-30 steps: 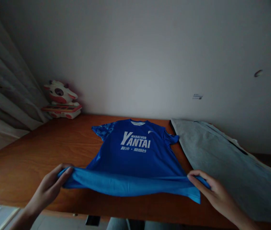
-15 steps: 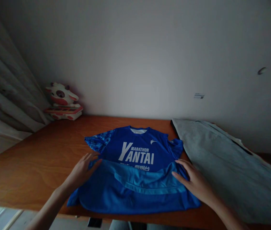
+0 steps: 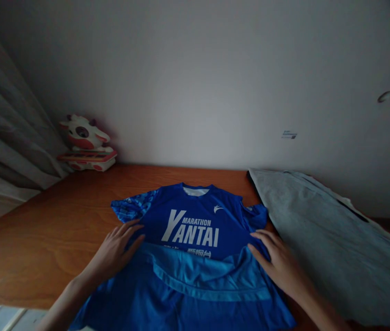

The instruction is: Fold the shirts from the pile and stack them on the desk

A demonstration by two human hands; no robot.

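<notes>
A blue short-sleeved T-shirt [image 3: 195, 218] with white "Marathon Yantai" lettering lies front up on the wooden table, its collar pointing away from me. Across its lower half runs a loose lighter-blue fold [image 3: 212, 276], rumpled, with a hem band along it. My left hand [image 3: 121, 243] rests at the shirt's left side below the patterned sleeve, fingers extended and thumb apart. On the opposite side my right hand [image 3: 272, 253] lies by the right edge, its fingers spread from the thumb near the fold's end. The shirt's lowest part runs out of view at the bottom.
To the right, a grey cloth garment [image 3: 305, 220] lies close beside the shirt's right sleeve. A toy cow with a keyboard [image 3: 86, 145] stands at the back left by the curtain [image 3: 5, 119]. Behind the wooden table [image 3: 36, 230] rises a plain wall [image 3: 195, 92].
The shirt has come nearer to me, and its bottom edge has left the view. Both hands stay at its sides. The camera view has shifted slightly.
</notes>
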